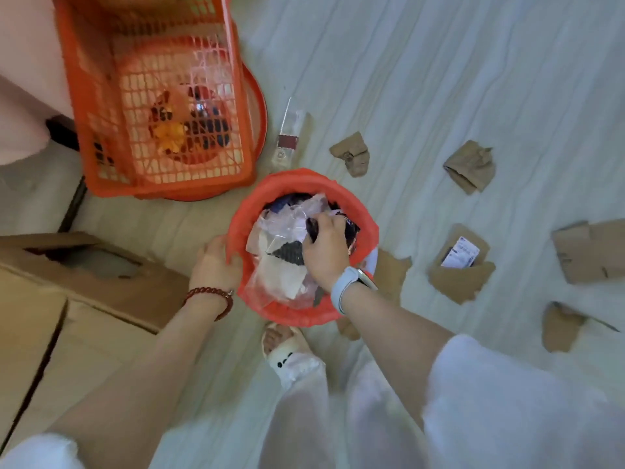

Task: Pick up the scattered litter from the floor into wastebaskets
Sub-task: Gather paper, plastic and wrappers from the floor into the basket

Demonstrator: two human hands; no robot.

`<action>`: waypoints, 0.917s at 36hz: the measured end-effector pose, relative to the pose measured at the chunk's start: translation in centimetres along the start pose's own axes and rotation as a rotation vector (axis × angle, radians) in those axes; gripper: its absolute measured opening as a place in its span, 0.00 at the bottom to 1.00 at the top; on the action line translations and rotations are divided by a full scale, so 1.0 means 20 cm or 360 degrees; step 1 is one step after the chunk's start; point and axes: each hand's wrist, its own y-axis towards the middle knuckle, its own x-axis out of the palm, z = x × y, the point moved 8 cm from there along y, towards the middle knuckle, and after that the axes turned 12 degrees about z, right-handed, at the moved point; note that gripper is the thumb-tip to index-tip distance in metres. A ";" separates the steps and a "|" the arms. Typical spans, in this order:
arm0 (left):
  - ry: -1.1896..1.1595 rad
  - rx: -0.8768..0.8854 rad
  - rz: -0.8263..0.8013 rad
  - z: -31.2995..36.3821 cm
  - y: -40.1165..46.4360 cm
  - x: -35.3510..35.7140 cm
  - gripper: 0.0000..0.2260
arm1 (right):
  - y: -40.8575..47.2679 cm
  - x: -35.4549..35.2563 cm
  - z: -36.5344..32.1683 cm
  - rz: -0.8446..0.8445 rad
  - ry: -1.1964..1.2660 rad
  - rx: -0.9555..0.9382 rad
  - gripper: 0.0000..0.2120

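1. Litter (287,252), clear plastic and dark wrappers, fills the round red wastebasket (367,228) on the floor (439,79).
2. The right hand (326,247) reaches down into it, fingers curled around a dark wrapper (313,228).
3. The left hand (214,262) grips the rim's left edge.
4. Torn cardboard pieces (470,165) lie scattered to the right; an orange mesh basket (162,106) stands behind.

The round wastebasket (297,179) was orange plastic, the floor scraps (470,165) matt brown cardboard, the wrappers (287,231) glossy clear film.
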 end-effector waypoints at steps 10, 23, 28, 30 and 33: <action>-0.0054 -0.0038 -0.0194 0.03 0.10 0.08 0.19 | -0.03 -0.15 -0.03 0.0158 0.0712 0.0262 0.30; -0.0166 0.0041 -0.0247 0.09 0.17 0.16 0.18 | -0.15 0.17 0.20 -0.0645 -0.0533 -0.0295 0.28; -0.0173 0.0043 -0.0239 0.07 0.18 0.19 0.19 | -0.18 0.27 0.27 -0.0947 -0.0647 -0.0414 0.17; -0.0220 0.0038 -0.0253 0.07 0.18 0.19 0.18 | -0.14 0.19 0.21 -0.0637 -0.0324 -0.0381 0.12; -0.0270 0.0011 -0.0259 0.07 0.17 0.18 0.18 | -0.08 0.03 0.19 -0.0109 -0.0379 -0.0363 0.14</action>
